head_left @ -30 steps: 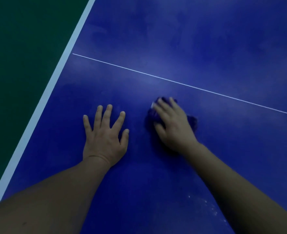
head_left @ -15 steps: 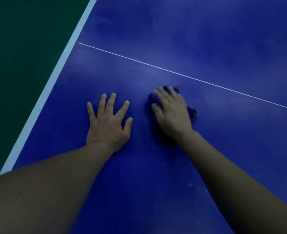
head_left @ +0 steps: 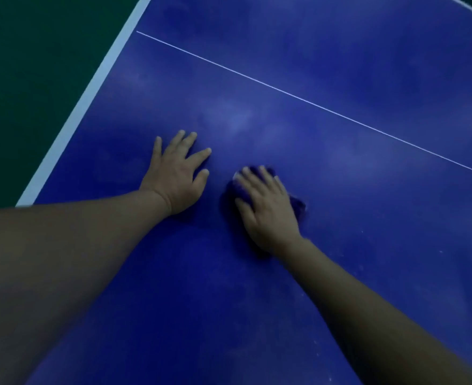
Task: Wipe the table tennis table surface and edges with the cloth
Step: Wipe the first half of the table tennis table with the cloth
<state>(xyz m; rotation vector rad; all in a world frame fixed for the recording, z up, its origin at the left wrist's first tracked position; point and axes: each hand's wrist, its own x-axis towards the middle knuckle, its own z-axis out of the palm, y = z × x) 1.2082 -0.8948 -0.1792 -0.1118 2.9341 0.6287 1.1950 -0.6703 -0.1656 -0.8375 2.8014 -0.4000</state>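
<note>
No legible text or markings.

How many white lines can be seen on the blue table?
3: a wide edge line along the left side, a thin line crossing beyond both hands, and a short piece in the top right corner. The arms may hide more.

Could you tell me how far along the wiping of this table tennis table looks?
Done: hard to say; nothing looks plainly finished. In hand: the right hand presses the cloth flat on the table, near the thin centre line, while the left hand braces beside it. Left: pale smudges ahead, white specks to the right, and the white edge.
</note>
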